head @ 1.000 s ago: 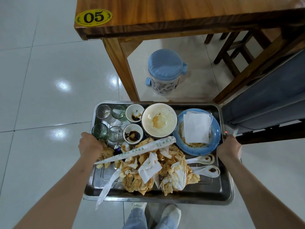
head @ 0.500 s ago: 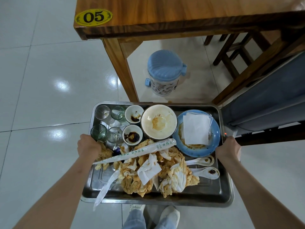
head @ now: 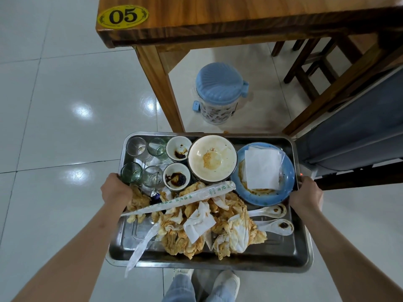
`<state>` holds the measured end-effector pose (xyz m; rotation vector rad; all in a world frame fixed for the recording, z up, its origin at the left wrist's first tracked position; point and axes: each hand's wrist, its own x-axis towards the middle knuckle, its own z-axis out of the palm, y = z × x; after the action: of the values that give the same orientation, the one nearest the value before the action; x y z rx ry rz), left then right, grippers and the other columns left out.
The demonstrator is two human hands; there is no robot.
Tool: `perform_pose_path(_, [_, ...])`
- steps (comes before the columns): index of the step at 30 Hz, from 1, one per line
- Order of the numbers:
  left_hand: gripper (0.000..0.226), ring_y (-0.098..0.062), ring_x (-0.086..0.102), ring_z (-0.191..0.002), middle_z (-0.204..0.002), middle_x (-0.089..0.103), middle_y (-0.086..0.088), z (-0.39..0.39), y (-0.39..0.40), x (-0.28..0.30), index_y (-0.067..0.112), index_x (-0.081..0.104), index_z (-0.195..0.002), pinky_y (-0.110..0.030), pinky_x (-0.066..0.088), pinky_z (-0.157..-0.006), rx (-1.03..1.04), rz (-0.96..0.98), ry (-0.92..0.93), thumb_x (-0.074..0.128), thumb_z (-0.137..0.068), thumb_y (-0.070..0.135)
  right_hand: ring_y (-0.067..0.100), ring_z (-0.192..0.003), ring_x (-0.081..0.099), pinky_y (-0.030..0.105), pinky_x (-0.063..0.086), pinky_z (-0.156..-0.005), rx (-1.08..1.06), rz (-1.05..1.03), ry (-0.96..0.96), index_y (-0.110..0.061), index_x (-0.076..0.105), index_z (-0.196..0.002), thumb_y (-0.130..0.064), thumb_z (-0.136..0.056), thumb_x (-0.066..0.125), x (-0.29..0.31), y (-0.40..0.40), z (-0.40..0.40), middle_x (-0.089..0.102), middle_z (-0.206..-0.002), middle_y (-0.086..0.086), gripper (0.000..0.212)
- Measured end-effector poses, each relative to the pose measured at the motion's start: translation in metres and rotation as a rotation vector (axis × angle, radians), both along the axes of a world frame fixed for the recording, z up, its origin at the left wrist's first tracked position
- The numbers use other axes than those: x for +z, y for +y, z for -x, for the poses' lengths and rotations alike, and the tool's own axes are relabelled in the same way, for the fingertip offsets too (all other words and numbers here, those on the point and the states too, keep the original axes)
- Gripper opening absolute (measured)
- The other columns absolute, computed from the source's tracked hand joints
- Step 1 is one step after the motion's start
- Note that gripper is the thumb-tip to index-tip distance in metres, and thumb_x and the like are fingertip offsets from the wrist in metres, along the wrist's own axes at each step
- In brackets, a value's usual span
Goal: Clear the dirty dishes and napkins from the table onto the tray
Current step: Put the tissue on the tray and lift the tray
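Compared with a second ago, the tray [head: 301, 253] is sitting slightly lower in the head view and the table [head: 239, 16] is lying a little farther ahead, while the load is keeping its arrangement. Both hands are carrying the metal tray above the tiled floor [head: 54, 105]: the left hand [head: 116, 190] is curling over the left rim, and the right hand [head: 306, 196] is gripping the right rim, its fingers hidden beneath the edge. Four empty glasses [head: 137, 146] are standing in the far left corner, with two sauce-stained small cups [head: 178, 148] just beside them. A large cream bowl [head: 212, 159] is sitting at the far middle, and a blue plate [head: 287, 171] bearing a flat white napkin [head: 262, 168] is occupying the far right. Crumpled, stained napkins [head: 218, 232] are heaping across the near middle, crossed by a paper chopstick sleeve [head: 181, 200]; a second strip, probably another wrapper [head: 139, 249], is hanging over the near rim. Two white spoons [head: 272, 227] are lying at the right. A yellow "05" label [head: 123, 16] is marking the table corner, and a blue-lidded bin [head: 218, 92] is standing under the table beside wooden stools [head: 305, 66]. White shoes [head: 226, 284] are showing below the tray.
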<state>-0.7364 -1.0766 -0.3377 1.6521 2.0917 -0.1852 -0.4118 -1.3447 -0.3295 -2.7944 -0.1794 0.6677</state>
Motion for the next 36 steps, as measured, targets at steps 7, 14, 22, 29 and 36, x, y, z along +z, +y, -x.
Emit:
perform_pose_path(7, [0.011,-0.040,0.058,-0.095,-0.096,0.065,-0.019,0.013,0.001,-0.002,0.003,0.066,-0.092,-0.037,0.045,-0.084,-0.012,-0.052,-0.055,0.059,-0.087,0.010,0.040,-0.101,0.054,0.038,0.045,-0.080,-0.108,-0.079,-0.018,-0.006,0.061,-0.115,0.006,-0.080,0.054,-0.007,-0.004,0.000,0.063,-0.105,0.023,0.038])
perform_pose_path(14, [0.037,-0.036,0.056,-0.081,-0.061,0.051,-0.006,0.010,-0.001,-0.008,0.019,0.051,-0.056,-0.035,0.043,-0.078,0.226,-0.133,-0.217,0.050,-0.093,0.013,0.042,-0.104,0.054,0.040,0.043,-0.088,-0.280,-0.191,-0.004,-0.007,0.063,-0.113,-0.014,-0.092,0.048,-0.015,-0.002,-0.001,0.064,-0.109,0.022,0.027])
perform_pose_path(22, [0.026,-0.034,0.060,-0.106,-0.113,0.067,-0.014,0.012,0.003,-0.019,0.011,0.068,-0.112,-0.038,0.045,-0.100,0.520,-0.135,-0.397,0.060,-0.090,0.023,0.037,-0.092,0.059,0.034,0.045,-0.081,-0.418,-0.255,-0.030,-0.009,0.070,-0.098,-0.022,-0.090,0.053,-0.022,0.001,-0.004,0.066,-0.098,0.017,0.023])
perform_pose_path(29, [0.026,-0.032,0.060,-0.106,-0.113,0.067,-0.012,0.013,0.003,-0.021,0.013,0.068,-0.112,-0.038,0.045,-0.099,0.604,-0.130,-0.473,0.062,-0.089,0.024,0.030,-0.073,0.056,0.030,0.040,-0.066,-0.512,-0.241,-0.007,0.003,0.068,-0.084,-0.024,-0.089,0.054,-0.025,0.001,-0.004,0.059,-0.074,0.016,0.031])
perform_pose_path(36, [0.026,-0.032,0.061,-0.105,-0.112,0.067,-0.012,0.013,0.003,-0.024,0.014,0.068,-0.112,-0.041,0.046,-0.099,0.625,-0.126,-0.494,0.062,-0.090,0.025,0.025,-0.071,0.054,0.028,0.040,-0.067,-0.552,-0.254,-0.011,-0.001,0.071,-0.089,-0.026,-0.088,0.057,-0.021,0.002,-0.002,0.057,-0.072,0.007,0.028])
